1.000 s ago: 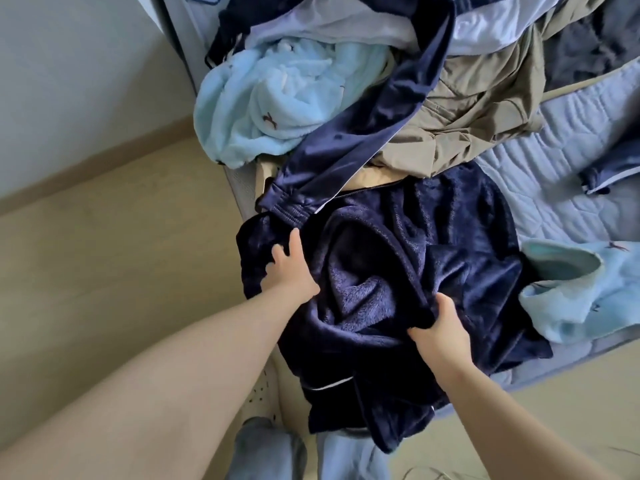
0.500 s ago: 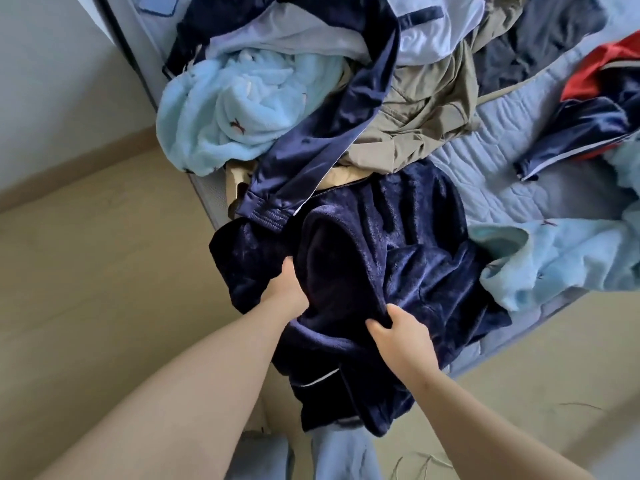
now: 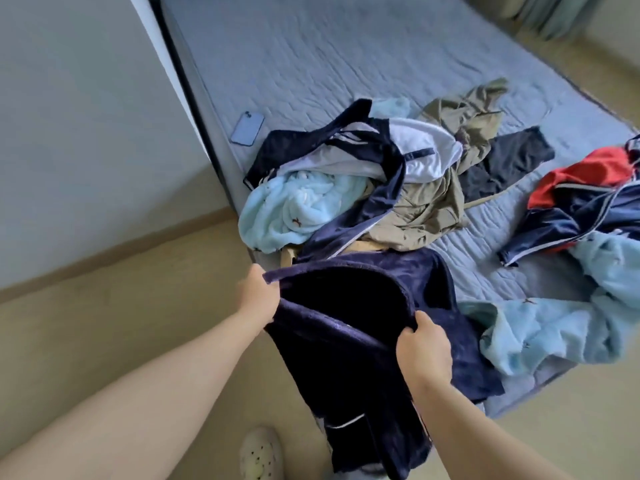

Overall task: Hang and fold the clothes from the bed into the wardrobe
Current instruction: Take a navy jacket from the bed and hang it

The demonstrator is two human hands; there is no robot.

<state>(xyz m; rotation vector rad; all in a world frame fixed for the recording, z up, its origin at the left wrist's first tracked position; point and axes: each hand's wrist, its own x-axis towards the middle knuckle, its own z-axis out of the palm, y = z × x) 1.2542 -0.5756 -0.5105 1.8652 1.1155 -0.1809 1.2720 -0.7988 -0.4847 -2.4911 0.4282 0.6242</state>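
Both forearms are bare along all that shows of them, down to the left hand [image 3: 258, 296] and the right hand [image 3: 424, 348]. One foot wears a pale cream, rounded clog-style shoe [image 3: 261, 453], its top dotted with round vent holes and small dark studs. Just beside it shows a sliver of grey-blue trouser cloth [image 3: 367, 472].

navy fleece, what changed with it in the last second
The left hand and right hand shifted their grips to one edge of the navy fleece and raised it, stretched open between them, its lower part hanging off the bed. The light blue fleece and khaki garment in the heap stayed put.
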